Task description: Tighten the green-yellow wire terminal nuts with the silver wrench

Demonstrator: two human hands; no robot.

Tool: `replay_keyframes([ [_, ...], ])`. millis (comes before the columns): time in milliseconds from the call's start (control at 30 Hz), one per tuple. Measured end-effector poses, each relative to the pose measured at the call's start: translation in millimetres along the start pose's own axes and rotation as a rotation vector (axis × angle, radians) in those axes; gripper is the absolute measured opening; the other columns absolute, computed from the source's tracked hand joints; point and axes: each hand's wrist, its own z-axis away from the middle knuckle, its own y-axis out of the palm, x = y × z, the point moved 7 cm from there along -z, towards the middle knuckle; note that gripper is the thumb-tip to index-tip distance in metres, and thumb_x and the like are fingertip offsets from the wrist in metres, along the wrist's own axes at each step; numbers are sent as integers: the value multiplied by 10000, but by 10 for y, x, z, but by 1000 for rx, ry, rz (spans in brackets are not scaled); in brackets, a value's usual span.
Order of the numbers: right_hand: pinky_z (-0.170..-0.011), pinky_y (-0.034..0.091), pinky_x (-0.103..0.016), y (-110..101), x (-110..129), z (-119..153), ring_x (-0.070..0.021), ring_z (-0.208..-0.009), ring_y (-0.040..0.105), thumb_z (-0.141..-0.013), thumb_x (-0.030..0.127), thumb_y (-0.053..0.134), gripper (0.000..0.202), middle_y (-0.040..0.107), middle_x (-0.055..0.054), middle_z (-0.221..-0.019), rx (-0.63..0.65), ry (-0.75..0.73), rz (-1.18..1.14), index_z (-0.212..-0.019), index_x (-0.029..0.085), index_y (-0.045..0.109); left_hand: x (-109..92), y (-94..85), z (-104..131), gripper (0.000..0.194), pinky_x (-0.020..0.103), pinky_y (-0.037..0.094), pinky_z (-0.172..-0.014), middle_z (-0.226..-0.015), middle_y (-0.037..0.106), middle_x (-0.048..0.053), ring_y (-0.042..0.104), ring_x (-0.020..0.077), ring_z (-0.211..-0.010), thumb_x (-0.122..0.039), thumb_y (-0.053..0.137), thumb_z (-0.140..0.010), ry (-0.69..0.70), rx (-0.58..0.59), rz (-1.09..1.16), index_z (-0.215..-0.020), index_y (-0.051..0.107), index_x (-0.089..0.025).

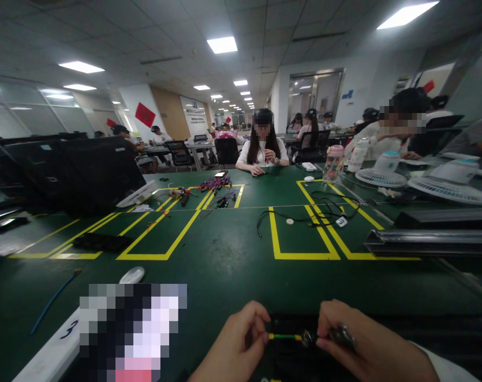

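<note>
Low in the head view, my left hand point(238, 339) pinches one end of a short yellow-and-green wire point(285, 336). The wire runs level toward my right hand point(352, 339), whose thumb and fingers are closed around a dark, shiny metal tool point(342, 335). A rounded metal part point(307, 338) shows at the wire's right end, just beyond my right fingertips; I cannot tell whether it belongs to the tool. Beneath both hands lies a long black housing point(387, 323), partly hidden by them.
At left are a pixelated screen, a white mouse point(132, 275), a blue cable point(53, 302) and monitors point(77, 175). Bundled wires point(216, 182) and black cables point(324, 209) lie farther off. Metal channels point(431, 243) and fans point(447, 180) occupy the right. A person point(263, 143) sits opposite.
</note>
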Motion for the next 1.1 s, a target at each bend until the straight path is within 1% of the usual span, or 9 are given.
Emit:
replay_keyframes([
  [100,-694,481,-306,-79,58,-71,-214,-798,607,-888,90,602,154,655,-19,-887,54,-79,21,-878,238,563,5,5,0,200,249,374,-611,-760,557,-33,506,148,-663,-36,538,-868,0,6,12,-991,582,-187],
  [233,-817,429,-377,-166,147,-188,-241,-908,585,-845,101,670,164,670,-2,-893,152,-221,51,-858,249,600,-24,3,9,211,249,358,-598,-754,549,-36,486,143,-651,-25,534,-864,-7,3,19,-992,579,-187],
  [333,-894,369,-443,-191,205,-256,-216,-852,600,-816,98,692,163,675,16,-857,223,-318,72,-835,239,611,-52,2,12,219,247,352,-594,-744,542,-39,475,140,-645,-9,530,-850,-10,2,19,-977,581,-180],
  [433,-927,336,-458,-185,243,-291,-195,-826,624,-805,77,679,172,691,26,-850,277,-395,75,-830,230,603,-47,1,2,234,247,355,-601,-739,539,-42,478,139,-652,10,525,-834,-10,-1,31,-970,584,-170],
  [533,-935,325,-467,-188,247,-318,-194,-823,635,-815,76,670,171,700,26,-850,300,-426,63,-832,231,599,-24,5,-7,248,248,352,-602,-730,533,-49,477,137,-653,27,518,-821,-2,-1,48,-968,579,-163],
  [700,-882,398,-439,-309,177,-316,-200,-795,596,-823,119,698,168,668,18,-835,258,-366,13,-839,241,583,-13,9,4,233,249,343,-598,-725,522,-55,472,136,-651,18,526,-831,-2,2,50,-978,577,-155],
  [833,-720,495,-338,-375,26,-183,-218,-809,562,-901,174,633,132,596,-19,-880,115,-194,-28,-872,250,529,-18,-3,4,218,251,350,-600,-730,543,-47,484,139,-650,4,531,-846,-19,12,23,-990,589,-149],
  [933,-705,525,-334,-282,-60,-42,-199,-765,566,-923,153,580,127,559,-33,-938,21,-74,-37,-886,249,505,-20,-9,-6,222,247,360,-599,-755,573,-35,495,139,-652,2,538,-845,-20,18,26,-1000,595,-146],
  [1100,-678,552,-334,-68,-85,85,-210,-749,604,-922,160,552,107,572,-41,-901,-63,32,-34,-864,248,529,-35,-15,-7,221,249,369,-614,-764,580,-30,509,146,-668,0,544,-842,-6,4,-9,-990,602,-154],
])
